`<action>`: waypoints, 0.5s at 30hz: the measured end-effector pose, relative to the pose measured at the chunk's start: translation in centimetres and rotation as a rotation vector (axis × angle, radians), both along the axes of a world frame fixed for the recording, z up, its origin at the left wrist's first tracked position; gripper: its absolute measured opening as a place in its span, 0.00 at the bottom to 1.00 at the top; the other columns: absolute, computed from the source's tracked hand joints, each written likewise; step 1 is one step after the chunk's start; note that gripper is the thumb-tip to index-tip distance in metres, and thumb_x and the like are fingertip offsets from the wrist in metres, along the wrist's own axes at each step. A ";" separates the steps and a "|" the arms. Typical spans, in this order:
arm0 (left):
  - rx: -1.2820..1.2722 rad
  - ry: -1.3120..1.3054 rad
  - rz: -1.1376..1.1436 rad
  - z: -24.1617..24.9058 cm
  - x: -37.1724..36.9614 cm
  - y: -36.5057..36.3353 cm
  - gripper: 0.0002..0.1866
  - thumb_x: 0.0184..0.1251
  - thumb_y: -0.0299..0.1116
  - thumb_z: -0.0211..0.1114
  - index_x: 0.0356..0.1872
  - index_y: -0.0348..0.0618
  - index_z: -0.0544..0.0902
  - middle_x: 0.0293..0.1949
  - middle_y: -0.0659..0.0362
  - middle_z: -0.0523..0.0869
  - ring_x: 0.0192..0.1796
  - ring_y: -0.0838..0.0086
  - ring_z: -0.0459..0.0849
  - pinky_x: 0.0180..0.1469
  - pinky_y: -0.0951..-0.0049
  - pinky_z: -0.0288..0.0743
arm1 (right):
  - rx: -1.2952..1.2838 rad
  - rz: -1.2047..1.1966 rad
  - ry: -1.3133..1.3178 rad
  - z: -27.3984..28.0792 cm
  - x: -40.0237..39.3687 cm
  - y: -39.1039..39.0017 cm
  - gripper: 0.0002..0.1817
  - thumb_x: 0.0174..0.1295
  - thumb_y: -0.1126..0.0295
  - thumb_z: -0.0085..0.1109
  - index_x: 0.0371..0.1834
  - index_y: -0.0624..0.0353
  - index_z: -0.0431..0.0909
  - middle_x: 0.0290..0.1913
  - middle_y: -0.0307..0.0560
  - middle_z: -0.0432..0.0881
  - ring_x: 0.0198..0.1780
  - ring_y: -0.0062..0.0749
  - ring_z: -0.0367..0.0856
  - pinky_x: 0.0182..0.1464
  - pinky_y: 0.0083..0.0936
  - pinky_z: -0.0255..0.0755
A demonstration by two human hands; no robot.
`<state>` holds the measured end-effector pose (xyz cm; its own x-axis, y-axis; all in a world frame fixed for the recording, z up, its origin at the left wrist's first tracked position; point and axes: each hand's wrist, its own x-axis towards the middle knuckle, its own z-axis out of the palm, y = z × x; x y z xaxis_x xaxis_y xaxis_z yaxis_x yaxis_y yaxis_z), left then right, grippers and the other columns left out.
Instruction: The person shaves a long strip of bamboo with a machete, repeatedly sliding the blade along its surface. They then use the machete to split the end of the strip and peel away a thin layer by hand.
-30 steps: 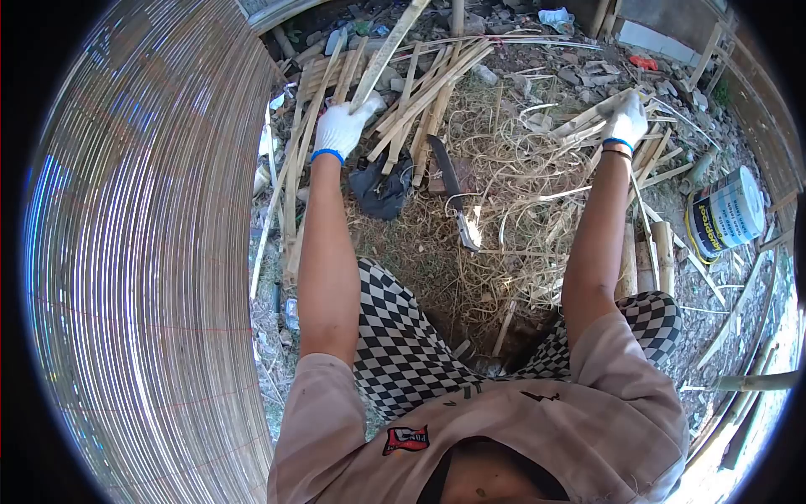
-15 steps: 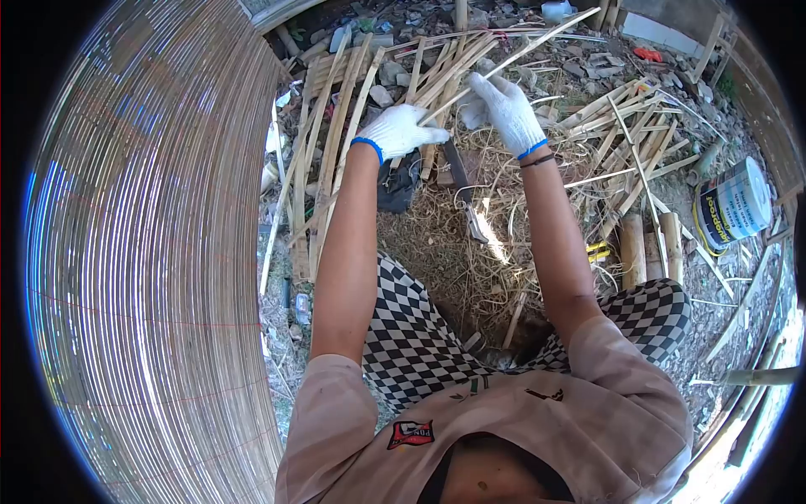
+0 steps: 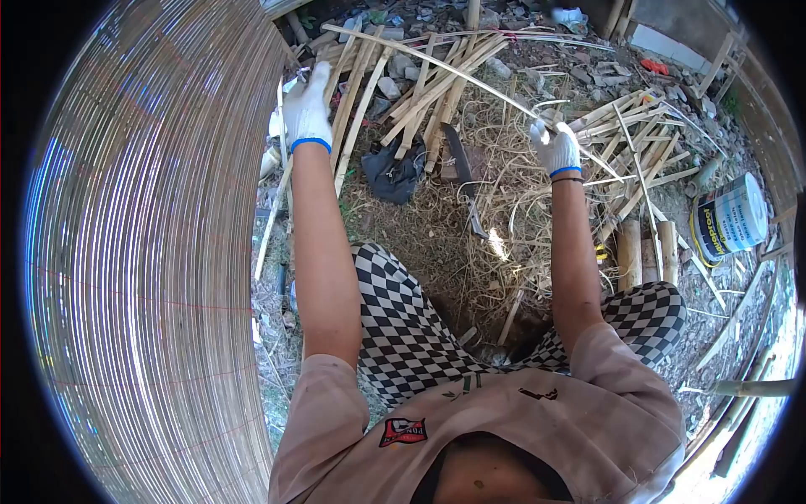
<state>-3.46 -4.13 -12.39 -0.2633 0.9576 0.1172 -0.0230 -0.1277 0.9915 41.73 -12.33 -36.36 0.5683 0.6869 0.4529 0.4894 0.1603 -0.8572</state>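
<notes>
My left hand [image 3: 307, 107], in a white glove with a blue cuff, is stretched out at the upper left beside several long split-bamboo strips [image 3: 359, 101]. Its fingers look extended; whether they touch a strip is hidden. My right hand [image 3: 557, 151], gloved alike, is closed around one long thin bamboo strip [image 3: 453, 70] that runs from the upper left down past the hand. On the ground between my arms lies a machete [image 3: 459, 155], its handle toward me. A crumpled black bag or cloth [image 3: 393, 175] lies left of the blade.
A slatted bamboo blind [image 3: 151, 252] fills the left side. More bamboo strips [image 3: 646, 139] are heaped at right, near upright bamboo stubs [image 3: 630, 252] and a labelled paint bucket [image 3: 732, 217]. Fibrous shavings [image 3: 495, 193] cover the ground, with rubble [image 3: 588, 76] behind.
My hands, close together before, have moved apart. The left let go of the strip and went left; the right moved right and lower with it, and the strip now slants the other way.
</notes>
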 end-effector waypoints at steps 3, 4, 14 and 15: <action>0.087 -0.418 -0.568 -1.5 0.6 1.0 0.43 0.72 0.48 0.72 0.76 0.31 0.63 0.75 0.34 0.66 0.72 0.42 0.73 0.73 0.46 0.71 | 0.210 0.141 1.480 3.6 -4.1 -0.6 0.19 0.70 0.60 0.65 0.48 0.70 0.81 0.43 0.56 0.88 0.46 0.44 0.89 0.51 0.36 0.84; 0.163 -0.458 -0.666 -1.4 1.0 1.1 0.37 0.76 0.43 0.68 0.75 0.30 0.64 0.72 0.37 0.72 0.70 0.45 0.76 0.73 0.48 0.72 | 0.136 0.226 1.216 2.1 -3.5 -0.3 0.16 0.72 0.64 0.60 0.49 0.70 0.78 0.45 0.57 0.85 0.47 0.45 0.87 0.51 0.40 0.84; 0.260 -0.319 -0.366 0.8 2.3 -0.9 0.17 0.77 0.33 0.66 0.57 0.30 0.77 0.49 0.45 0.87 0.57 0.55 0.87 0.66 0.50 0.79 | 0.299 0.351 1.507 7.3 -7.1 -2.8 0.15 0.72 0.66 0.65 0.51 0.65 0.74 0.47 0.60 0.79 0.50 0.48 0.83 0.53 0.45 0.83; 0.250 -0.340 -0.351 0.9 2.4 -1.0 0.18 0.77 0.34 0.66 0.56 0.29 0.76 0.48 0.45 0.87 0.56 0.55 0.87 0.66 0.50 0.79 | 0.301 0.328 1.492 7.8 -7.3 -2.9 0.16 0.72 0.63 0.66 0.51 0.64 0.74 0.47 0.59 0.79 0.50 0.48 0.83 0.53 0.45 0.83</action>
